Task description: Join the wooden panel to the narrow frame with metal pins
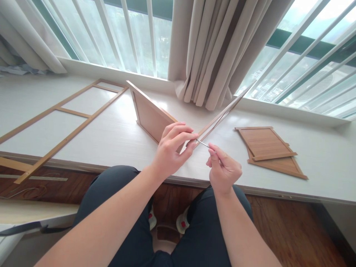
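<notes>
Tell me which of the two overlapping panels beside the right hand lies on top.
The upper panel, farther from the camera: its whole face shows, while the lower panel is partly covered and juts out on the near side.

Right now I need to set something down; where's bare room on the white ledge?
Bare: between the long frame and the upright panel, and right of the overlapping panels. Crowded: the middle, around the left hand and right hand.
</notes>
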The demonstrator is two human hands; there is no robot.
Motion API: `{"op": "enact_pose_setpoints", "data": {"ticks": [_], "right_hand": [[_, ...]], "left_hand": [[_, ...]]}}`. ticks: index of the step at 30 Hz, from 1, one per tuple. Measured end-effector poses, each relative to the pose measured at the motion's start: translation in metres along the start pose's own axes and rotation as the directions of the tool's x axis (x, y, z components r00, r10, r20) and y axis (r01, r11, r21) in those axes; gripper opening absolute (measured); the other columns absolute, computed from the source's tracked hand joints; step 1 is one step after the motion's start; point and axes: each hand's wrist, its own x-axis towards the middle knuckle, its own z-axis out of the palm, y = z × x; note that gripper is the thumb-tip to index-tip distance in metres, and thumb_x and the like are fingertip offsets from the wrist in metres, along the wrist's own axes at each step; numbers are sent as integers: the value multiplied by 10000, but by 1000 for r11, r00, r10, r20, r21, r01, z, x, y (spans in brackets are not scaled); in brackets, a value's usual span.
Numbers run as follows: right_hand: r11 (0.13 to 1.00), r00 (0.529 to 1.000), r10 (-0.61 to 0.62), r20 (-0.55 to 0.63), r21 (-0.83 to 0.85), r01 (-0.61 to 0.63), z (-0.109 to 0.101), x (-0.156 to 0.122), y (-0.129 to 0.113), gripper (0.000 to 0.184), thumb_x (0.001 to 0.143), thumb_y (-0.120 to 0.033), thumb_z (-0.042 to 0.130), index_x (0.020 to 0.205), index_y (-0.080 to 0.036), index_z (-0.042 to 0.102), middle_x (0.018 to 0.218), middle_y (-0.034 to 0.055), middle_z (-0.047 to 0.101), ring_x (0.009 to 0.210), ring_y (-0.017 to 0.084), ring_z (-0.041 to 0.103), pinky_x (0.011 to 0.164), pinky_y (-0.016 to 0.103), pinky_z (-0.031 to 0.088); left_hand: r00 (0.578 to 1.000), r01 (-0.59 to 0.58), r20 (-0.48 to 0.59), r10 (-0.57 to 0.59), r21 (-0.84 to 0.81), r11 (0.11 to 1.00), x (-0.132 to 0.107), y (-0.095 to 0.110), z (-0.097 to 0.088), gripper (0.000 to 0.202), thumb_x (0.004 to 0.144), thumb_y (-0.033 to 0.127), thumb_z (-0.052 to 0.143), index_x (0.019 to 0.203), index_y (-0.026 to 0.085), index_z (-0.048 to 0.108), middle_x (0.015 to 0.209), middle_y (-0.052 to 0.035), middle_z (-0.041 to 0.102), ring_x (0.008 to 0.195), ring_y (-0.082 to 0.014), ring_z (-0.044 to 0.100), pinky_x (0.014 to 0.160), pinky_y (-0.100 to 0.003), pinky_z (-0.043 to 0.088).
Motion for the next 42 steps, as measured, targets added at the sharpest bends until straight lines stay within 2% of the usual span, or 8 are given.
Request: {"op": "enact_pose_setpoints", "data": {"ticks": [9, 17, 24, 30, 33, 35, 38, 42], "right_hand": [[993, 996, -93, 13, -67, 94, -2, 0, -1, 182, 970, -314, 711, 1104, -331, 833, 661, -12, 721, 527, 149, 633, 557, 294, 538], [994, 997, -73, 17, -77, 74, -2, 1, -4, 172, 968, -313, 720, 1090, -306, 841, 625, -20, 707, 502, 132, 619, 551, 275, 526], [991, 993, 116, 34, 59, -118, 1, 0, -3, 202, 955, -384, 734, 1049, -248, 849, 528, -42, 627, 463, 125, 574, 542, 290, 503], [989, 989, 118, 85, 76, -125, -1, 1, -3, 199, 950, -337, 736, 1076, -228, 846, 538, -41, 640, 481, 122, 582, 564, 284, 504], [981, 985, 158, 66, 104, -165, 0, 1, -3, 204, 934, -355, 752, 1056, -223, 850, 526, -44, 625, 476, 116, 565, 554, 278, 488], [950, 968, 236, 78, 188, -247, 1, 2, -3, 209, 916, -373, 769, 1026, -216, 853, 498, -54, 591, 452, 105, 528, 544, 275, 478], [860, 920, 346, 185, 330, -390, 3, 5, -2, 235, 900, -412, 780, 970, -200, 851, 453, -67, 538, 419, 97, 466, 552, 289, 495], [796, 885, 381, 266, 392, -461, 3, 6, -1, 246, 903, -429, 776, 890, -191, 838, 438, -68, 519, 427, 100, 442, 650, 340, 554]], "left_hand": [[1000, 20, 5, -20, 11, 1000, 0, 0, 0, 147, 990, 255, 626, 1062, 243, 754, 1132, -53, 764, 1261, -239, 617, 1141, -466, 503], [1000, 19, 0, -19, 2, 1000, 0, 0, 1, 141, 984, 242, 635, 1064, 247, 752, 1134, -51, 762, 1265, -240, 615, 1137, -463, 506], [1000, 12, 0, -12, 3, 1000, 0, 1, 0, 135, 987, 241, 640, 1063, 245, 751, 1123, -48, 759, 1261, -237, 614, 1135, -455, 506], [1000, 1, -12, 0, 3, 1000, 0, 1, 1, 134, 985, 233, 641, 1057, 233, 753, 1121, -50, 761, 1257, -234, 618, 1136, -451, 506], [1000, 3, -11, -3, 4, 1000, 0, 1, 1, 135, 984, 235, 641, 1057, 232, 755, 1122, -50, 762, 1256, -235, 618, 1136, -451, 506], [1000, -3, -18, 3, 4, 1000, 0, 0, 1, 137, 983, 230, 640, 1056, 231, 756, 1120, -50, 763, 1254, -233, 619, 1136, -446, 506], [1000, -9, -27, 9, 10, 1000, 0, 0, 1, 136, 982, 231, 643, 1055, 231, 758, 1119, -50, 763, 1246, -232, 620, 1133, -446, 507], [1000, -8, -26, 8, 23, 1000, 0, 1, 1, 136, 985, 235, 639, 1053, 234, 757, 1116, -50, 762, 1240, -234, 620, 1130, -451, 507]]}}
